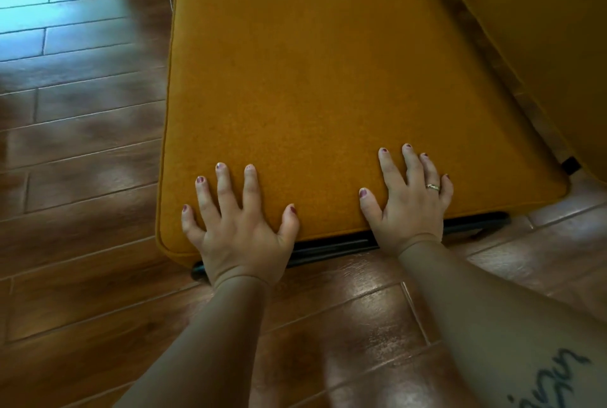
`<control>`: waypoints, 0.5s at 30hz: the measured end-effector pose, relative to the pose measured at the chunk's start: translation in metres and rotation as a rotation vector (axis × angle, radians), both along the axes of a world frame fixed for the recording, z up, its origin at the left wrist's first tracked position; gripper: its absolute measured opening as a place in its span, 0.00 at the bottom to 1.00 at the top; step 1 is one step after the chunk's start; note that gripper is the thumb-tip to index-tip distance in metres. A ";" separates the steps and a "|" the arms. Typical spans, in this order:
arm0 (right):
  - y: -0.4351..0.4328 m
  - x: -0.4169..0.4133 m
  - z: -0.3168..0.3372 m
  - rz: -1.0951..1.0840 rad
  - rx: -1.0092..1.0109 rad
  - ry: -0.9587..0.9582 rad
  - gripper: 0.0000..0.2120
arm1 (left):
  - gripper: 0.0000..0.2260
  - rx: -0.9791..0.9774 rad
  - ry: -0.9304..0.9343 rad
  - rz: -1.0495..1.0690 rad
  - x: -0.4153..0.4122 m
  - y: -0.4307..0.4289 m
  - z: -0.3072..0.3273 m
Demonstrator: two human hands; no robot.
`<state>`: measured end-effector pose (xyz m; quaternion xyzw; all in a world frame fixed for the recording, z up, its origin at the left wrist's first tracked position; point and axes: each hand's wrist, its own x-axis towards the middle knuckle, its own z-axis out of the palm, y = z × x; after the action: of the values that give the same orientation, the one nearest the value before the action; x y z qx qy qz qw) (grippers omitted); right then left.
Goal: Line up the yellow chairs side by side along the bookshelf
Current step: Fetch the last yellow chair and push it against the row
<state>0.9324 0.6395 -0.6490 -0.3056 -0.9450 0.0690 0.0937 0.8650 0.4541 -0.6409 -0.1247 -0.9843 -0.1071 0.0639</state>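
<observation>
A yellow chair [322, 72] with a flat mustard-coloured seat cushion fills the middle of the head view; a black metal frame shows under its near edge. My left hand [238, 223] lies flat on the seat's near left part, fingers spread. My right hand [410, 200], with a ring, lies flat on the near right part, fingers apart. Both palms rest on the near edge without gripping. A second yellow chair [558, 29] stands at the right, separated from the first by a narrow gap. No bookshelf is in view.
Glossy brown wood-plank floor [82, 144] lies to the left of the chair and in front of it. A black foot [571, 165] of the second chair sits close to the first chair's near right corner.
</observation>
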 end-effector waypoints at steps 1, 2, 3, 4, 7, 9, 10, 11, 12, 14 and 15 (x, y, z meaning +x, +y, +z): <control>0.000 0.000 0.000 -0.002 -0.002 -0.007 0.35 | 0.33 -0.004 -0.001 -0.001 0.000 0.000 0.000; 0.001 -0.001 0.000 -0.003 -0.004 -0.013 0.35 | 0.33 -0.004 -0.003 0.001 -0.001 0.001 -0.001; 0.002 -0.002 0.001 -0.001 -0.006 -0.015 0.35 | 0.33 -0.002 -0.005 0.004 -0.001 0.002 -0.001; 0.003 -0.002 0.001 0.001 -0.007 -0.012 0.35 | 0.33 0.001 -0.004 0.005 -0.001 0.002 -0.002; 0.004 -0.002 0.001 0.007 -0.012 -0.010 0.35 | 0.33 0.003 0.007 0.007 -0.001 0.004 -0.002; 0.006 -0.002 0.000 0.009 -0.011 -0.013 0.35 | 0.33 0.001 0.015 0.009 -0.001 0.005 -0.003; 0.007 -0.002 0.000 0.011 -0.011 -0.012 0.35 | 0.33 -0.001 0.019 0.011 -0.001 0.006 -0.003; 0.009 -0.002 0.000 0.012 -0.012 -0.009 0.35 | 0.33 -0.004 0.022 0.014 -0.001 0.007 -0.003; 0.011 -0.002 0.000 0.013 -0.015 -0.006 0.35 | 0.33 -0.006 0.024 0.015 0.000 0.009 -0.003; 0.015 -0.002 0.000 0.016 -0.017 0.001 0.35 | 0.33 -0.008 0.026 0.017 0.001 0.013 -0.003; 0.018 -0.002 0.000 0.020 -0.015 0.003 0.35 | 0.33 -0.005 0.024 0.020 0.002 0.015 -0.004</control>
<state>0.9309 0.6570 -0.6491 -0.2969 -0.9473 0.0776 0.0922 0.8668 0.4696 -0.6446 -0.1164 -0.9849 -0.1026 0.0763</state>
